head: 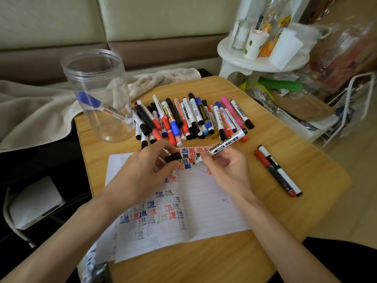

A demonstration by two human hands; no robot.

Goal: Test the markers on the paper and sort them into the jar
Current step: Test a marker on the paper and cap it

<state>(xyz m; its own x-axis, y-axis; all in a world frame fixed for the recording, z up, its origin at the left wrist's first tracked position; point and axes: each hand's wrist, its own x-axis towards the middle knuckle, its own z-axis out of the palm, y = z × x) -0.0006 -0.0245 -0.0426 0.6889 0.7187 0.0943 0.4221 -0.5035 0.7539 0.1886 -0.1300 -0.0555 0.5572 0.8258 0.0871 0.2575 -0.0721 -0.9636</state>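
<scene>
Markers fill most of what we see on the small wooden table [234, 252], and we take the lined paper [208, 201] at its centre as our landmark. Over the far edge of the paper, our right hand [228, 170] grips a white whiteboard marker [226, 145], fingers closed round its barrel; its uncapped tip points down at the paper, its black rear end tilting up and away. Just left of it, our left hand [146, 166] pinches the black cap [173, 157] between thumb and fingertips, held apart from the tip. The paper carries rows of red, blue and black test marks, densest on its left half and along its far edge.

Beyond the paper lies the pile of markers [193, 117], capped in black, red, blue and pink, jumbled side by side. Far left of the paper stands the clear plastic jar [98, 94], upright and open, with one blue-capped marker [102, 108] leaning inside. Right of the paper, two markers [277, 170], one red and one black-capped, lie touching on the bare wood. A beige towel [40, 111] is draped behind the jar.
</scene>
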